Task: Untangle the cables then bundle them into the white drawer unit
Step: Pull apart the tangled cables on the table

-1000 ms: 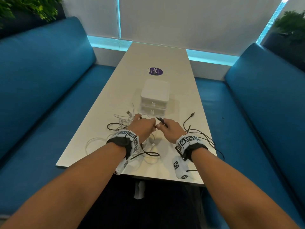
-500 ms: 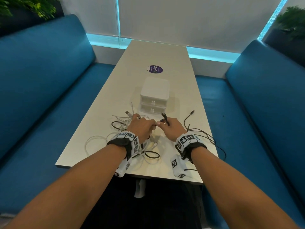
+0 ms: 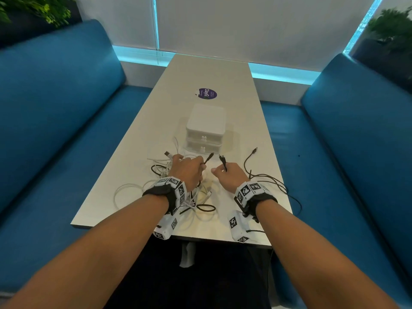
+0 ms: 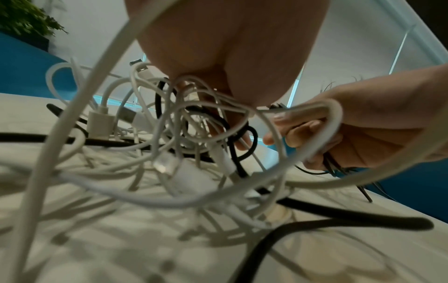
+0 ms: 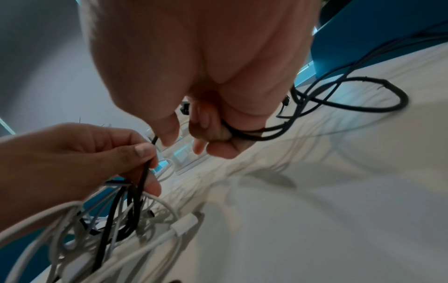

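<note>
A tangle of white and black cables [image 3: 178, 197] lies on the near end of the table [image 3: 211, 74]. My left hand [image 3: 200, 167] hovers over the tangle and pinches a black cable [image 5: 144, 172] whose plug [image 3: 209, 156] points at the white drawer unit [image 3: 206, 128]. A short gap to the right, my right hand [image 3: 219, 172] grips another black cable [image 5: 244, 133]; its plug [image 3: 221, 159] sticks up, and the rest [image 3: 269, 178] trails right along the table. Both drawers are closed. White loops [image 4: 169, 153] hang below my left palm [image 4: 230, 47].
Blue sofas [image 3: 55, 119] run along both sides of the table. A purple round sticker [image 3: 207, 94] sits beyond the drawer unit. Another black plug [image 3: 254, 150] lies at the right. The black cable reaches the table's right edge [image 3: 287, 197]. Plants [image 3: 392, 25] stand in the back corners.
My hands have drawn apart, each keeping its own black cable end; the two plugs that met between my fingers now stand separated. The view has tilted slightly.
</note>
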### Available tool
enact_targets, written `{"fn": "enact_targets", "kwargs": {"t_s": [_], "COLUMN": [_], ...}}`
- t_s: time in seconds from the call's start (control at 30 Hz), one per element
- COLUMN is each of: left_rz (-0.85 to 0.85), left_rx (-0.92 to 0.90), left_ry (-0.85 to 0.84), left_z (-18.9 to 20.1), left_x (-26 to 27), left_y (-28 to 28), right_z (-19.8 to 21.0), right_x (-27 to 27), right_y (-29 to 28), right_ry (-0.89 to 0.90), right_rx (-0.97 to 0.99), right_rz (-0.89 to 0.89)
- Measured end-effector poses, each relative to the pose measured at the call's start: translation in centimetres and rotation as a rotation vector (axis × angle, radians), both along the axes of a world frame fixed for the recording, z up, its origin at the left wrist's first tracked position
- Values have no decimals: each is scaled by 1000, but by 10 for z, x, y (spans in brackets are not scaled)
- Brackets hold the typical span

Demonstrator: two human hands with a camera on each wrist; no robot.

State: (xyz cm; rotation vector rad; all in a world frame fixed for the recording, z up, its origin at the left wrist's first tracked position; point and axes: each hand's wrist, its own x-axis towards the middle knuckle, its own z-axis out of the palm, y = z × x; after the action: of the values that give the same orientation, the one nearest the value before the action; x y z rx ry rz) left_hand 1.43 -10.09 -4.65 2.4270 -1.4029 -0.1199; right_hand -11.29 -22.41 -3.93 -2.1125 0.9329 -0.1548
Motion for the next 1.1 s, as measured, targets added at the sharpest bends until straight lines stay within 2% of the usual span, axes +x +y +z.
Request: {"fn": "enact_targets", "kwargs": {"t_s": [0.17, 0.33, 0.5, 0.63, 0.83, 0.97, 1.1], "left_rz": [-83, -115, -140, -139, -145, -172, -222], "left_rx": [100, 91, 92, 151, 302, 354, 374], "left_ry": [-87, 5, -24, -113, -425, -437, -446], "left_z": [-2, 1, 2, 5, 3, 6, 6], "left_x": [-10, -10, -11, -13, -11, -4, -9], "left_y": [-1, 2, 5, 7, 21, 22, 15], "right_z": [2, -2, -2, -4, -11, 0, 11], "right_x": [7, 9, 9, 8, -7, -28, -34], "right_y": [5, 8, 11, 12, 0, -34, -36], "right_ry": [15, -12, -46, -42, 221, 336, 323], "right_rx": [46, -70, -91, -106, -337, -319, -304], "right_rz": [119, 210, 214, 155, 137, -72, 45]}}
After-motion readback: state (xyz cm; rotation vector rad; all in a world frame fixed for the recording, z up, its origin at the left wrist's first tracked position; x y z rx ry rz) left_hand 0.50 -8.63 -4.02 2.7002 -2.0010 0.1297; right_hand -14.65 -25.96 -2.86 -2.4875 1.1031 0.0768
